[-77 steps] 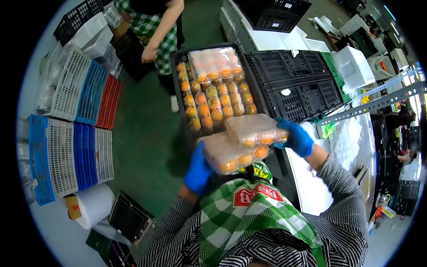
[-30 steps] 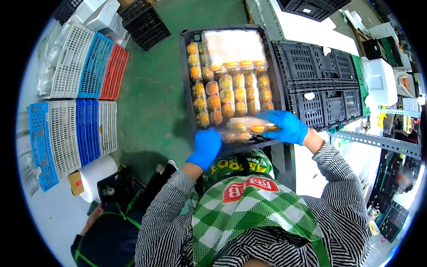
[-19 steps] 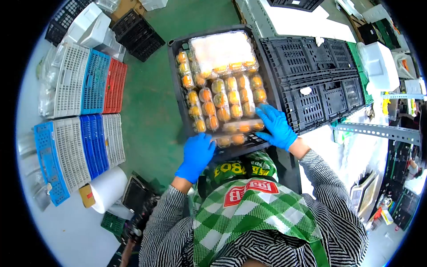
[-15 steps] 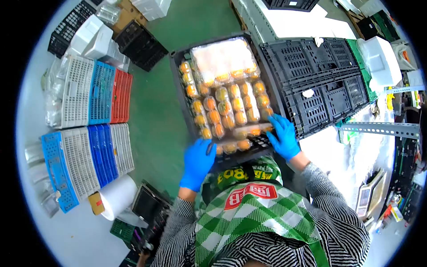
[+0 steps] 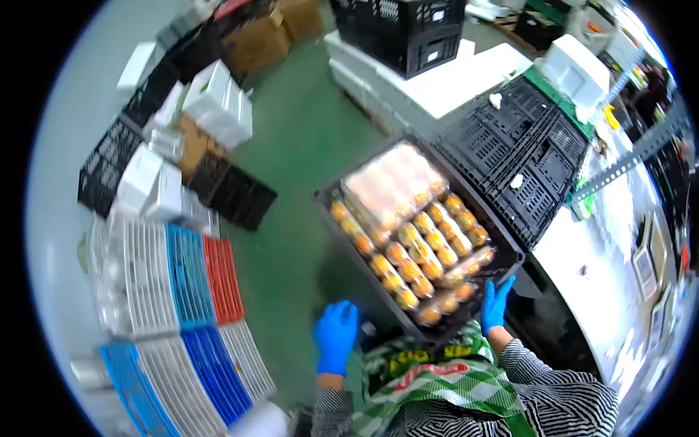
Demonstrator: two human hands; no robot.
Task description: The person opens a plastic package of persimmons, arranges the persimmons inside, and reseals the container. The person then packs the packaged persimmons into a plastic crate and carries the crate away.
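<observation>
A black crate stands tilted in view in front of me. It holds several clear plastic packs of round orange fruit in rows. At its far end lies a larger clear pack with glare on its lid. My left hand, in a blue glove, is off the crate's near left side, apart from it. Its fingers are curled, and the palm is hidden. By the crate's near right corner is my right hand, also blue-gloved, with fingers stretched and thumb apart. Whether it touches the rim I cannot tell.
Folded black crates lie right of the fruit crate. A white table runs along the right, under a metal post. Coloured crates stand at left, and a black crate stack at the back.
My left hand has come away from the crate's near edge. My right hand has moved from the packs to the crate's outer corner. The view has turned, so the crate appears tilted.
</observation>
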